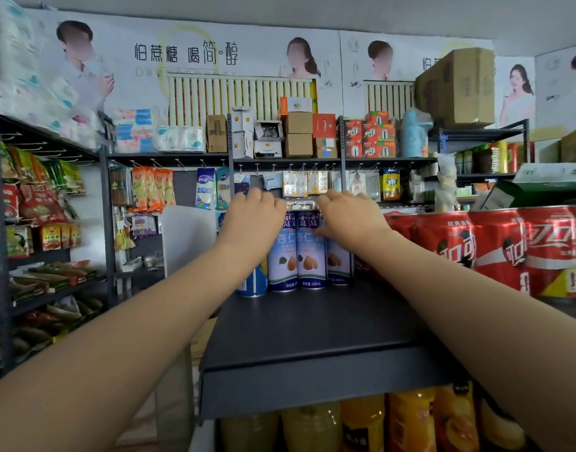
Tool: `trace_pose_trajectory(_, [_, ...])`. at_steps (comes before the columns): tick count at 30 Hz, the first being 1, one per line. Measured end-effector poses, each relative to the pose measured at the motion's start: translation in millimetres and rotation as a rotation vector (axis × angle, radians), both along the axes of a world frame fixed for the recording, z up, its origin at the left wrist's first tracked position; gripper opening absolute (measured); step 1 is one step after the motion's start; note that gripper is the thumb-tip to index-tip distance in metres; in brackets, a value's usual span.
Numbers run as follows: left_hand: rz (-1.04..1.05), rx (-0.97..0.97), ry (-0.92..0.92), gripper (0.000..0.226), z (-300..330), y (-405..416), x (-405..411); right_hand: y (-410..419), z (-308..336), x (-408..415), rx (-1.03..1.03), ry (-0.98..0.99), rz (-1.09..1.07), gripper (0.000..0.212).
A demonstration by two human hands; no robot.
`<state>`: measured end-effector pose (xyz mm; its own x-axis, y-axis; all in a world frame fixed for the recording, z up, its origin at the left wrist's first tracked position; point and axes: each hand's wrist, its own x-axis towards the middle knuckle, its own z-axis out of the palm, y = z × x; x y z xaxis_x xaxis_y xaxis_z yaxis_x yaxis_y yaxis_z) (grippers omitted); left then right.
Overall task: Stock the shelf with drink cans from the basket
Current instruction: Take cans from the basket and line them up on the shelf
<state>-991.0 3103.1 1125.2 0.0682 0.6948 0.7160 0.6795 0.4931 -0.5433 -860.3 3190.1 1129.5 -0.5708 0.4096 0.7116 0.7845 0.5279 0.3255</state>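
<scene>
Scene: A person reaches both bare arms across a dark grey metal shelf point(312, 327) in a small shop, working at its far edge.

Cans: Tall blue-and-white drink cans printed with apricot fruit point(311, 252) stand upright in a tight row at the far edge of the shelf, touching one another; the near half of the shelf is bare, which suggests the row is being built from the back so later cans can fill forward.

Left hand: The left hand point(252, 216) lies palm-down over the top of the leftmost can, its grip folded around that can's upper part, probably to steady it or press it square against its neighbours.

Right hand: The right hand point(348, 216) covers the rightmost can in the same way, grip closed on its top, thumb against the side, seemingly squeezing the row together from the other end.

Neighbours: Red shrink-wrapped packs of cola cans point(495, 246) sit just beside the row, toward the shelf's right edge, fencing the space.

Below: Orange juice bottles point(410, 422) fill the tier under the near edge.

Basket: Not in view, so the stock left cannot be told.

Stage: Judged partway, aligning cans already placed.
</scene>
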Motion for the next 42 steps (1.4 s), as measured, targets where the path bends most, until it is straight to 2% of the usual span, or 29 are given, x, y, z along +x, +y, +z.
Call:
trace_pose_trajectory(4, [0.028,0.011,-0.006,0.023,-4,-34,24,-39,-11,37,0.013,0.056,0.111,0.031])
trace_pose_trajectory(8, [-0.137,0.032,-0.031,0.018,-20,-80,81,-97,-40,105,0.058,0.086,0.16,0.021])
trace_pose_trajectory(11, [-0.272,0.043,0.02,0.017,-63,-112,136,-135,-85,176,-0.018,0.104,0.204,0.023])
trace_pose_trajectory(13, [-0.356,0.015,0.051,0.024,-104,-126,177,-153,-119,224,-0.109,0.095,0.211,0.026])
trace_pose_trajectory(15, [-0.451,-0.114,-0.039,0.028,-155,-131,223,-162,-155,271,-0.219,0.081,0.175,0.028])
trace_pose_trajectory(17, [-0.51,-0.356,-0.197,0.026,-205,-132,277,-161,-198,315,-0.385,0.065,0.116,0.027])
trace_pose_trajectory(19, [-0.436,-0.623,-0.393,0.029,-264,-121,324,-157,-250,359,-0.565,0.0,0.021,0.026])
trace_pose_trajectory(25, [-0.378,-0.976,-0.696,0.031,-433,-95,433,-168,-426,496,-1.067,-0.018,-0.299,0.018])
trace_pose_trajectory(31, [-0.298,-1.357,-0.777,0.025,-588,-99,513,-216,-592,599,-1.448,0.107,-0.608,0.021])
trace_pose_trajectory(34, [-0.271,-1.539,-0.883,0.023,-666,-102,544,-236,-670,628,-1.626,0.19,-0.731,0.027])
trace_pose_trajectory(38, [-0.251,-1.658,-1.05,0.019,-779,-99,579,-247,-787,651,-1.723,0.329,-0.888,0.028])
trace_pose_trajectory(42, [-0.217,-1.765,-0.988,0.022,-905,-101,600,-266,-922,653,-1.828,0.46,-0.95,0.032])
